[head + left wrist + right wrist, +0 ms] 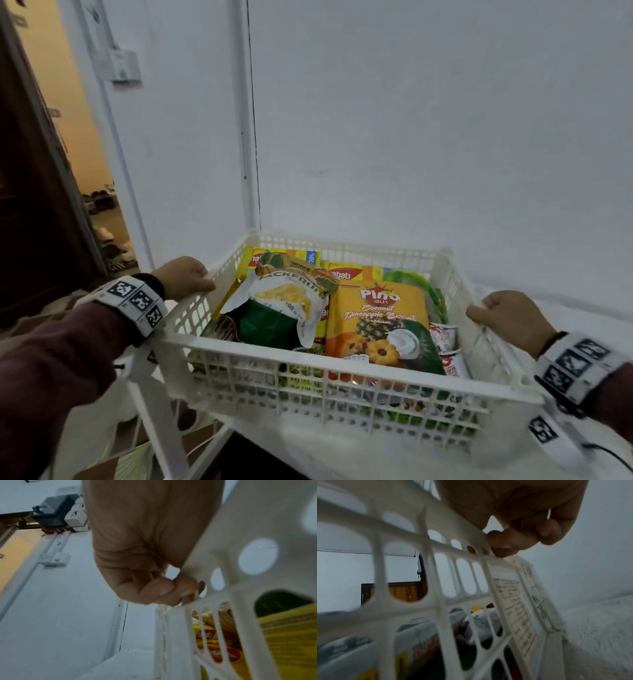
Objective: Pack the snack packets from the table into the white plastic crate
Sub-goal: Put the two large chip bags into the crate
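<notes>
The white plastic crate (342,368) sits in the middle of the head view, filled with several snack packets. On top lie an orange pineapple biscuit packet (380,322) and a jackfruit chips bag (291,301), with yellow wafer packets (274,258) behind them. My left hand (186,279) grips the crate's left rim, fingers curled over the edge (164,589). My right hand (507,317) grips the right rim the same way, fingertips (510,540) hooked under the lattice wall (436,563).
A white table surface (565,308) runs to the right under the crate, against a white wall (411,120). A white chair or stand (154,404) is at lower left. An open doorway (68,154) lies at far left.
</notes>
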Tool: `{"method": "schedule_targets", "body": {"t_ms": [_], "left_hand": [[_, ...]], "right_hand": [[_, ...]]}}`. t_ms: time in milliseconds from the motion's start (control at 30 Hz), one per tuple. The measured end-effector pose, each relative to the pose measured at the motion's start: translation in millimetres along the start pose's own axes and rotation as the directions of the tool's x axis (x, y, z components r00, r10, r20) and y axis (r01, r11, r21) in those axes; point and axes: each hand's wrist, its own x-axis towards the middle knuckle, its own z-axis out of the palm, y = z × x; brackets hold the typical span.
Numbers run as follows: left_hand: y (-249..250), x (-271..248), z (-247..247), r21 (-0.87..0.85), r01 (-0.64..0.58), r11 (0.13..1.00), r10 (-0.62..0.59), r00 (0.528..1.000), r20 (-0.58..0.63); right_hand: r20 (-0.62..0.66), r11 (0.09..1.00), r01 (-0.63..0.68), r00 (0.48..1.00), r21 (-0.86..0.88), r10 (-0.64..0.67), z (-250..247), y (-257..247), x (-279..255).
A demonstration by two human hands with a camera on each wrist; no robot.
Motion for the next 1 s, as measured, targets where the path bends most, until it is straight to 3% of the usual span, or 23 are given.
{"method": "schedule_targets", "body": {"t_ms": [300,633,833,1000], "left_hand": [[41.7,131.1,0.8,0.162,-0.165,0.973,0.155,0.985,0.071],[52.1,215.8,9.0,0.113,-0.298,0.948,0.291,0.954,0.073],[46.7,223.4,11.7,-0.034,-0.302,0.953,0.303,0.950,0.074],[27.1,205.7,-7.2,-0.225,-0.132,0.965,0.194,0.941,0.278]], "right_hand": [[-0.147,0.991,-0.110,0.984,-0.073,0.098,16.9,11.5,59.9],[-0.191,0.972,-0.213,0.963,-0.102,0.191,23.9,6.1,87.7],[-0.127,0.960,-0.247,0.965,-0.131,0.231,21.1,-1.5,86.4],[0.080,0.963,-0.258,0.961,-0.074,0.264,10.0,-4.4,71.2]]}}
